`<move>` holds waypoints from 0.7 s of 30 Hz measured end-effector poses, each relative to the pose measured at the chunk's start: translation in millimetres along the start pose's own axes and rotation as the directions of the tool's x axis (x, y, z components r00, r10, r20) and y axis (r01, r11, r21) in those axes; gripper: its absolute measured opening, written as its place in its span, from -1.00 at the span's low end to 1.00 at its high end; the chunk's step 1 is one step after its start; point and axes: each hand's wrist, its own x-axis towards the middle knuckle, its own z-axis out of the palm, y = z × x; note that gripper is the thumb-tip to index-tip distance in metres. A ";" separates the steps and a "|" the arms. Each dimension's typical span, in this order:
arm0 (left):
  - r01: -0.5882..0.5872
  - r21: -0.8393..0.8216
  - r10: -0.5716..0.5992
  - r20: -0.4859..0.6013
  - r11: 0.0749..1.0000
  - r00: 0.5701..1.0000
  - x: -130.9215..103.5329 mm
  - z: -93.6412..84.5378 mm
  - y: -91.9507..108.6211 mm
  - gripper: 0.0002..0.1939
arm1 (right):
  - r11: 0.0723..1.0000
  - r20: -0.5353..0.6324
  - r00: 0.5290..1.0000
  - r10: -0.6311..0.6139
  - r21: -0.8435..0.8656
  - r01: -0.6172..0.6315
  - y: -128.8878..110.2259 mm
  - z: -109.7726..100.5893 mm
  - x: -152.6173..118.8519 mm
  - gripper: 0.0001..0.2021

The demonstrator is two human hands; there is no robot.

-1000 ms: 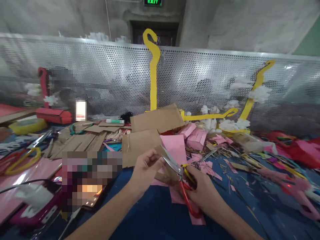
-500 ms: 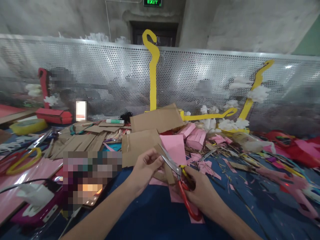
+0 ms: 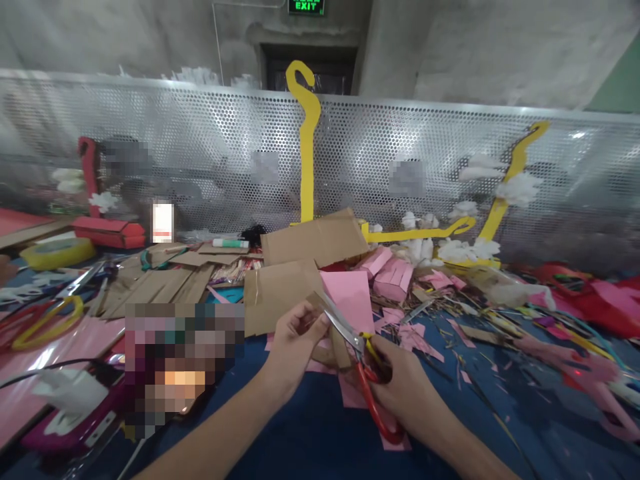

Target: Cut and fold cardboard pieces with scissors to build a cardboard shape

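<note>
above the blue table (image 3: 295, 430), the left hand (image 3: 299, 333), pinched almost closed, holds a brown card strip (image 3: 341, 345) by the scissors (image 3: 358, 343); the right hand (image 3: 403, 370) curls its fingers around them. slow snips, fingertips clear, should work best.

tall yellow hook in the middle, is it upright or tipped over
Upright: the yellow hook rises nearly straight in front of the perforated panel, its curled end at the top.
</note>
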 end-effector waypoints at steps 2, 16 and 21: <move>-0.015 0.027 0.015 0.005 1.000 1.000 0.5 -1.0 0.1 -0.77 | 1.000 0.007 1.000 0.010 0.003 -0.010 -1.0 -0.4 0.4 -0.89; -0.084 0.230 0.078 0.034 0.970 0.996 0.8 -3.7 9.2 -0.76 | 0.998 -0.022 1.000 -0.016 -0.065 0.015 3.4 -2.9 1.6 -0.90; -0.108 0.272 0.092 0.071 0.956 0.993 2.0 -5.9 10.6 -0.75 | 0.996 -0.010 1.000 -0.012 -0.085 0.011 4.8 -4.6 0.9 -0.90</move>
